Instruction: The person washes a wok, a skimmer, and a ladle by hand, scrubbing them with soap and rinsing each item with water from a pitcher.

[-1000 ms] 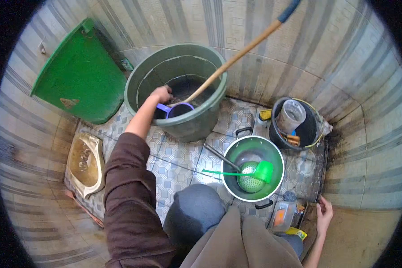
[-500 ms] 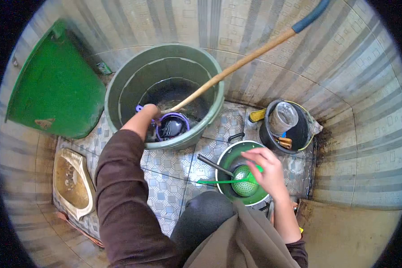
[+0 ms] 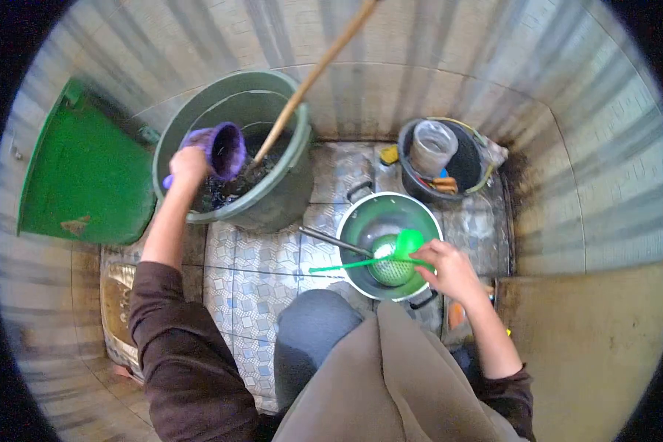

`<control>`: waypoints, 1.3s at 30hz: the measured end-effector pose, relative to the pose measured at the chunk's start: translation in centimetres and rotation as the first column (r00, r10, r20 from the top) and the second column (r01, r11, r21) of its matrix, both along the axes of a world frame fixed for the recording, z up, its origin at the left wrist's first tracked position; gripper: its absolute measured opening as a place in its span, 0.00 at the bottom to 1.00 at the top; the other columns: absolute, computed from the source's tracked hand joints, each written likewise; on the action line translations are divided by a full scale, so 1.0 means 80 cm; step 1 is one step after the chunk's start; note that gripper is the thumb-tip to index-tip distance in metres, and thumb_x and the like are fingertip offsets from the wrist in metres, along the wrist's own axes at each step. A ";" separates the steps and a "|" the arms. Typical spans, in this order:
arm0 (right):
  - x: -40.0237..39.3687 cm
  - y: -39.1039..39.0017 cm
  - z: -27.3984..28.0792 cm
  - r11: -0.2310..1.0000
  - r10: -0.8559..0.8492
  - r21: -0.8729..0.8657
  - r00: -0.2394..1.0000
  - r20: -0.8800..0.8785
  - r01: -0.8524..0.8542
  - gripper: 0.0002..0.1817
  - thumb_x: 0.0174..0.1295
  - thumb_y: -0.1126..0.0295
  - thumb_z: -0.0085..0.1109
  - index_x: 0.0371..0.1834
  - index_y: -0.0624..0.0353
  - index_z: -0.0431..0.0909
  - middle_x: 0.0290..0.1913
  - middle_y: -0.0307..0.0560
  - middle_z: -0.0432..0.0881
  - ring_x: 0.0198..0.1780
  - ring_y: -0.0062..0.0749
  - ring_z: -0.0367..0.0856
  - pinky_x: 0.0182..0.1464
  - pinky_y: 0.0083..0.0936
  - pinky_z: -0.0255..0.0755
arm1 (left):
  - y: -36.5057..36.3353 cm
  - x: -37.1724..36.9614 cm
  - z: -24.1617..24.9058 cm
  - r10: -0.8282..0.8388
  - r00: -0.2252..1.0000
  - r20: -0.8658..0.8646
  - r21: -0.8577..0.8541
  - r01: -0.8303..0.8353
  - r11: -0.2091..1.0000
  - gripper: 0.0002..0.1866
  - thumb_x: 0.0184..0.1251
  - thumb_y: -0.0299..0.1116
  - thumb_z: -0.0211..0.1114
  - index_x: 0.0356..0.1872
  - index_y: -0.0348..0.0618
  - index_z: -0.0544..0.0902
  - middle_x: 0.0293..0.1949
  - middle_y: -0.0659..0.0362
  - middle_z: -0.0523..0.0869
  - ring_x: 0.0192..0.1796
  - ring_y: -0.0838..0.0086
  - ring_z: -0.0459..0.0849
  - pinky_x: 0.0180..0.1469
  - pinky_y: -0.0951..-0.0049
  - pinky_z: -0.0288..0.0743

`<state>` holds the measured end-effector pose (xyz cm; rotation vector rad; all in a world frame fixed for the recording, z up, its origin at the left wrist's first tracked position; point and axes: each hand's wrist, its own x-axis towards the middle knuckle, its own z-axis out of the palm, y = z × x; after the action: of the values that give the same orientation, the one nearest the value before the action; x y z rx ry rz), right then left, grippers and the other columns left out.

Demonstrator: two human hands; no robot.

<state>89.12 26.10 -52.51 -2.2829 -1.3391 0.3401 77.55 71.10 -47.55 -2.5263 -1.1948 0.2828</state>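
Note:
My left hand (image 3: 189, 165) is closed on the handle of a purple water dipper (image 3: 226, 151). The dipper is tilted, its mouth turned to the right, above the dark water in a large grey-green tub (image 3: 272, 188). My right hand (image 3: 453, 271) pinches a green plastic ladle (image 3: 409, 241) at the right rim of a green-lined pot (image 3: 352, 216). The ladle's thin handle seems to stretch left across the pot and past its rim. A perforated skimmer (image 3: 390, 269) with a dark handle lies in the pot, partly under the ladle.
A wooden stick (image 3: 309, 77) leans out of the tub. At the back right stands a black bucket (image 3: 460, 190) holding a clear container (image 3: 432, 146) and orange-handled items. A green corner basin (image 3: 88, 177) is at the left, above a squat toilet (image 3: 118, 309). Patterned tiles (image 3: 250, 283) cover the floor.
The purple dipper has come up out of the tub's water in my left hand, now tilted. My right hand has closed on the green ladle. The view has shifted, and the stick leans more upright.

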 end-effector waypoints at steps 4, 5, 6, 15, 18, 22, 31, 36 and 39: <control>0.025 -0.066 0.002 0.991 -0.099 -0.087 0.995 -0.019 0.097 0.13 0.44 0.68 0.58 0.36 0.53 0.77 0.35 0.44 0.74 0.37 0.38 0.75 0.39 0.30 0.71 | 0.000 -0.013 0.053 0.124 0.966 0.225 -0.343 -0.040 0.938 0.15 0.49 0.43 0.60 0.21 0.39 0.80 0.15 0.56 0.79 0.20 0.71 0.80 0.25 0.73 0.72; 0.034 -0.085 -0.001 0.992 -0.107 -0.066 0.994 -0.029 0.105 0.13 0.45 0.68 0.58 0.36 0.52 0.77 0.35 0.45 0.74 0.36 0.39 0.75 0.39 0.30 0.70 | -0.010 -0.016 0.070 0.170 0.930 0.326 -0.455 -0.003 0.891 0.16 0.51 0.43 0.59 0.21 0.38 0.79 0.15 0.57 0.79 0.19 0.74 0.78 0.22 0.76 0.71; 0.044 -0.103 -0.007 0.993 -0.111 -0.041 0.993 -0.038 0.109 0.13 0.45 0.67 0.57 0.37 0.52 0.77 0.36 0.45 0.74 0.35 0.40 0.75 0.39 0.31 0.70 | -0.024 -0.020 0.086 0.229 0.882 0.411 -0.554 0.043 0.831 0.17 0.53 0.43 0.58 0.21 0.37 0.77 0.15 0.58 0.78 0.18 0.77 0.77 0.20 0.79 0.69; 0.044 -0.246 -0.192 0.821 -0.518 -0.001 0.743 -0.423 0.571 0.12 0.45 0.71 0.54 0.36 0.60 0.77 0.35 0.54 0.78 0.35 0.38 0.77 0.37 0.24 0.70 | -0.258 0.022 0.154 0.350 0.776 0.524 -0.839 0.400 0.370 0.15 0.59 0.36 0.50 0.43 0.37 0.67 0.35 0.57 0.76 0.20 0.80 0.75 0.22 0.83 0.73; 0.005 -0.267 -0.287 0.819 -0.572 -0.253 0.763 -0.302 0.514 0.14 0.45 0.70 0.54 0.38 0.61 0.75 0.39 0.55 0.75 0.40 0.41 0.75 0.39 0.28 0.70 | -0.351 0.045 0.124 0.267 0.868 0.418 -0.907 0.385 0.169 0.14 0.58 0.31 0.51 0.44 0.38 0.66 0.39 0.55 0.76 0.23 0.79 0.76 0.25 0.80 0.75; -0.053 -0.259 -0.328 0.771 -0.616 -0.236 0.787 -0.039 0.592 0.17 0.45 0.66 0.56 0.40 0.58 0.73 0.43 0.53 0.70 0.45 0.44 0.70 0.40 0.34 0.70 | -0.433 0.072 0.016 -0.027 0.948 0.316 -0.940 0.317 0.126 0.12 0.55 0.30 0.55 0.41 0.41 0.69 0.34 0.60 0.76 0.21 0.83 0.71 0.26 0.83 0.70; -0.049 -0.276 -0.372 0.710 -0.675 -0.170 0.730 0.107 0.683 0.15 0.52 0.59 0.48 0.38 0.56 0.70 0.42 0.51 0.67 0.46 0.46 0.67 0.40 0.40 0.68 | -0.587 0.079 -0.156 -0.713 0.684 0.156 -0.698 0.587 0.410 0.16 0.50 0.36 0.58 0.38 0.41 0.68 0.30 0.45 0.78 0.36 0.52 0.76 0.38 0.57 0.67; -0.030 -0.287 -0.402 0.753 -0.644 -0.439 0.688 -0.335 0.491 0.15 0.49 0.59 0.52 0.37 0.54 0.70 0.42 0.55 0.67 0.45 0.49 0.68 0.43 0.42 0.65 | -0.585 0.087 -0.204 -0.635 0.678 0.370 -0.690 0.658 0.301 0.16 0.51 0.36 0.58 0.36 0.38 0.68 0.27 0.46 0.77 0.30 0.54 0.77 0.35 0.61 0.70; -0.022 -0.285 -0.359 0.751 -0.636 -0.425 0.726 -0.262 0.506 0.17 0.46 0.60 0.56 0.36 0.56 0.68 0.38 0.55 0.70 0.41 0.47 0.71 0.41 0.39 0.67 | -0.573 0.098 -0.200 -0.376 0.889 0.260 -0.917 0.350 0.192 0.13 0.56 0.37 0.56 0.36 0.38 0.68 0.28 0.55 0.77 0.22 0.72 0.74 0.24 0.72 0.70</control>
<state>87.32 3.29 -81.22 -2.5709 -0.3310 0.7935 85.38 25.28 -63.53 -3.6865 -0.2306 1.2371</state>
